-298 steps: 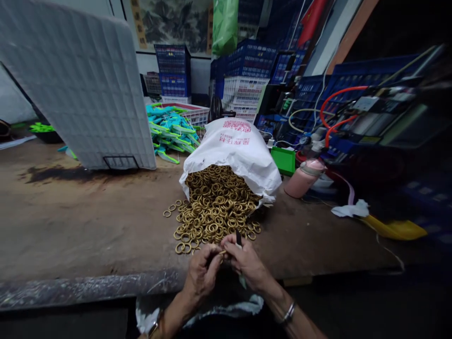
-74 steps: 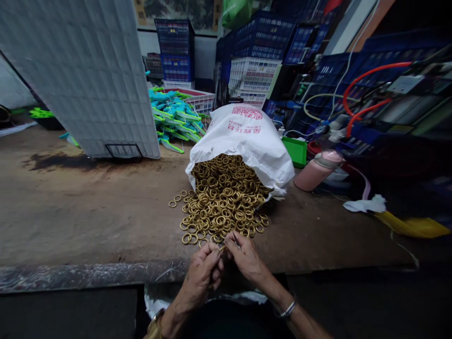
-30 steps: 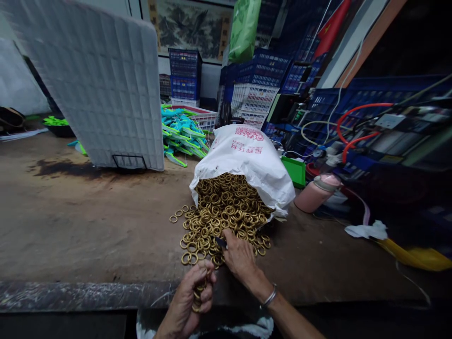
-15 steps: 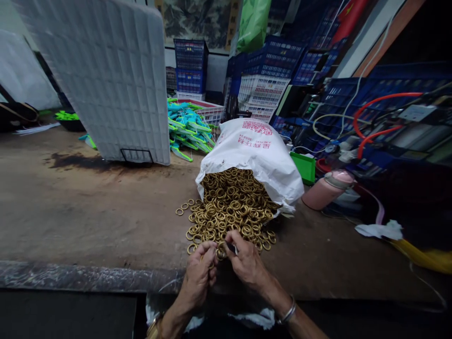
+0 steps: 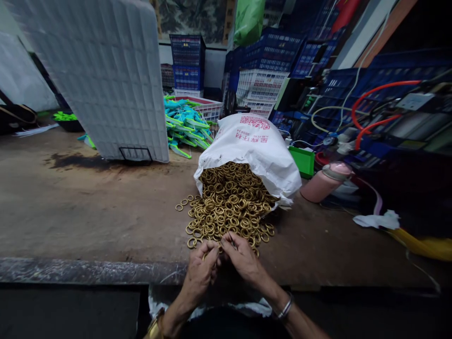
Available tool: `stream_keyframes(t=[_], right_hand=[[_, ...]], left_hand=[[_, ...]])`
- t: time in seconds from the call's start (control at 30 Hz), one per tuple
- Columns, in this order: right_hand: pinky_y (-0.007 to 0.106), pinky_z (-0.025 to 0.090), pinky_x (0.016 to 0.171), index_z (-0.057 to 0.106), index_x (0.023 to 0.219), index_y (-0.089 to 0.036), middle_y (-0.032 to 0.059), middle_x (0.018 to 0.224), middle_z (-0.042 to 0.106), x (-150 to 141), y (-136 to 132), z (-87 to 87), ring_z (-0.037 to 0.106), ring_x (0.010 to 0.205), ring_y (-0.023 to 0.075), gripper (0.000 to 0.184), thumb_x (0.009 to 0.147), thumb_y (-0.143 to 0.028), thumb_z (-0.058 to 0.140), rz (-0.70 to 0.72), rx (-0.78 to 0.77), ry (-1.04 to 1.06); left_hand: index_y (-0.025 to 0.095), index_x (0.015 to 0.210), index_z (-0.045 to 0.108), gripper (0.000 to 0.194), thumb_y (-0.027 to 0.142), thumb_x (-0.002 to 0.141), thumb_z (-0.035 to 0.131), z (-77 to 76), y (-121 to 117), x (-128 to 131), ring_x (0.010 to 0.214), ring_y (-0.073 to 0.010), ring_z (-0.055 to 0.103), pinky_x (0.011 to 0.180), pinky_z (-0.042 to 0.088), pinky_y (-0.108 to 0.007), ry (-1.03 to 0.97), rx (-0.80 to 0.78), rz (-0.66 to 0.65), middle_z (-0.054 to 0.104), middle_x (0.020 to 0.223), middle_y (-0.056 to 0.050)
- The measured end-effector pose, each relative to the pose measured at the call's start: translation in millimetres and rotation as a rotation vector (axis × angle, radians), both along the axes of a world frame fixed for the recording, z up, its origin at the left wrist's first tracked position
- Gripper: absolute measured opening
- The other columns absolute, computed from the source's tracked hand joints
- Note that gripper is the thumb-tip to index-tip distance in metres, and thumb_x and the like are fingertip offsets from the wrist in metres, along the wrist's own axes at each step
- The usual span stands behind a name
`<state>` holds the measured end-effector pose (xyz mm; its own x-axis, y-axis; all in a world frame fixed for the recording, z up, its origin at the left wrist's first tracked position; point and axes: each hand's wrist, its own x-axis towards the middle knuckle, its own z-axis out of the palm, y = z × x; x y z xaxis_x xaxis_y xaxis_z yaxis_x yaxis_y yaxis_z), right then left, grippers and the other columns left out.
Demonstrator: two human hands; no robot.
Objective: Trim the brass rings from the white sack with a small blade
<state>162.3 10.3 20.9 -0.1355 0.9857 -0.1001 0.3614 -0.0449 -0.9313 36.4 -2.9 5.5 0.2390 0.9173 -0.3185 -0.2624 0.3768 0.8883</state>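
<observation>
Brass-coloured rings spill in a heap from the mouth of a white sack lying on the table. At the near edge of the heap, my left hand is closed with thumb and forefinger pinched; part of a brass ring shows at its fingers. My right hand is closed too, pinching a small, thin dark piece whose kind I cannot make out. The fingertips of both hands come close together, and what lies between them is mostly hidden.
A tall, ribbed white panel stands at left in a black wire holder. Behind the sack are turquoise and green plastic pieces and stacked crates. At right are a green tray, a pink bottle and red hoses.
My right hand has moved left and its fingertips are now nearer my left hand. A ring that showed between the hands is now mostly covered. The view has shifted slightly.
</observation>
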Motion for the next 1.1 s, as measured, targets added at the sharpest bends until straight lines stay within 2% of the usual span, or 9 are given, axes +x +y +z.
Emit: stream_keyframes(t=[0.1, 0.27, 0.37, 0.47, 0.57, 0.63, 0.83, 0.93, 1.1], right_hand=[[0.021, 0.031, 0.053, 0.046, 0.064, -0.018, -0.0048, 0.059, 0.041, -0.7, -1.8, 0.3, 0.039, 0.056, 0.0094, 0.027, 0.08, -0.039, 0.042, -0.011, 0.07, -0.073], [0.021, 0.032, 0.053, 0.047, 0.067, -0.018, -0.004, 0.057, 0.044, 2.1, -2.4, -0.3, 0.042, 0.054, 0.0097, 0.028, 0.084, -0.035, 0.034, 0.016, 0.081, -0.049], [0.021, 0.032, 0.055, 0.05, 0.072, -0.018, -0.0021, 0.06, 0.048, 5.1, -4.2, -0.6, 0.044, 0.056, 0.0108, 0.023, 0.083, -0.028, 0.033, -0.007, 0.152, -0.223], [0.022, 0.029, 0.057, 0.051, 0.076, -0.019, -0.0005, 0.064, 0.054, 6.2, -8.9, -1.8, 0.047, 0.059, 0.0117, 0.015, 0.076, -0.016, 0.036, 0.046, 0.221, -0.449], [0.022, 0.026, 0.057, 0.05, 0.078, -0.019, -0.0004, 0.064, 0.057, 4.8, -13.8, -2.9, 0.049, 0.06, 0.0123, 0.023, 0.064, -0.006, 0.038, 0.102, 0.255, -0.639], [0.023, 0.024, 0.056, 0.05, 0.078, -0.019, 0.0003, 0.065, 0.058, 3.3, -15.7, -2.4, 0.05, 0.06, 0.0127, 0.026, 0.061, -0.005, 0.038, 0.121, 0.264, -0.724], [0.024, 0.022, 0.056, 0.05, 0.082, -0.019, 0.0017, 0.071, 0.061, -0.8, -16.3, 2.4, 0.053, 0.064, 0.014, 0.026, 0.063, -0.005, 0.038, 0.18, 0.217, -0.825], [0.024, 0.022, 0.055, 0.049, 0.085, -0.018, 0.0024, 0.072, 0.062, -1.4, -12.5, 2.7, 0.054, 0.065, 0.0145, 0.025, 0.065, -0.006, 0.04, 0.183, 0.173, -0.872], [0.025, 0.022, 0.055, 0.05, 0.084, -0.017, 0.005, 0.072, 0.063, 9.4, 0.7, 1.0, 0.055, 0.064, 0.0149, 0.028, 0.066, -0.001, 0.037, 0.015, 0.105, -0.98]], left_hand=[[0.019, 0.072, 0.045, 0.028, 0.046, 0.073, 0.053, 0.6, -2.0, -0.6, 0.032, -0.0022, 0.028, 0.032, 0.022, -0.014, -0.05, -0.057, -0.061, 0.041, 0.048, 0.009], [0.019, 0.072, 0.042, 0.027, 0.043, 0.075, 0.053, 0.5, -6.6, -1.4, 0.032, -0.0009, 0.025, 0.032, 0.021, -0.013, -0.15, -0.039, -0.076, 0.04, 0.05, 0.01], [0.02, 0.074, 0.041, 0.026, 0.043, 0.076, 0.052, 1.8, -7.9, -0.6, 0.033, -0.0008, 0.026, 0.033, 0.022, -0.013, -0.183, -0.03, -0.058, 0.04, 0.051, 0.01], [0.02, 0.073, 0.04, 0.028, 0.045, 0.075, 0.054, 4.1, -7.4, 0.6, 0.033, -0.0006, 0.025, 0.032, 0.021, -0.013, -0.193, -0.031, -0.038, 0.04, 0.051, 0.01], [0.019, 0.07, 0.04, 0.032, 0.046, 0.073, 0.056, 6.0, -6.9, 0.9, 0.033, -0.0009, 0.027, 0.033, 0.021, -0.013, -0.168, -0.033, -0.02, 0.04, 0.049, 0.01], [0.019, 0.07, 0.04, 0.033, 0.047, 0.071, 0.057, 5.3, -6.8, 0.6, 0.034, -0.0012, 0.028, 0.033, 0.022, -0.013, -0.139, -0.033, -0.012, 0.041, 0.049, 0.009], [0.019, 0.072, 0.042, 0.031, 0.046, 0.071, 0.057, -4.3, -5.6, 1.7, 0.034, -0.0014, 0.03, 0.033, 0.023, -0.013, -0.086, 0.016, 0.023, 0.04, 0.048, 0.01], [0.018, 0.071, 0.042, 0.031, 0.045, 0.072, 0.056, -3.3, -8.5, -0.6, 0.032, -0.0012, 0.029, 0.032, 0.022, -0.013, -0.066, 0.023, 0.012, 0.041, 0.047, 0.009], [0.018, 0.073, 0.045, 0.026, 0.041, 0.074, 0.057, 8.0, -22.1, -19.8, 0.033, -0.0007, 0.026, 0.031, 0.021, -0.013, -0.199, -0.05, -0.065, 0.043, 0.049, 0.009]])
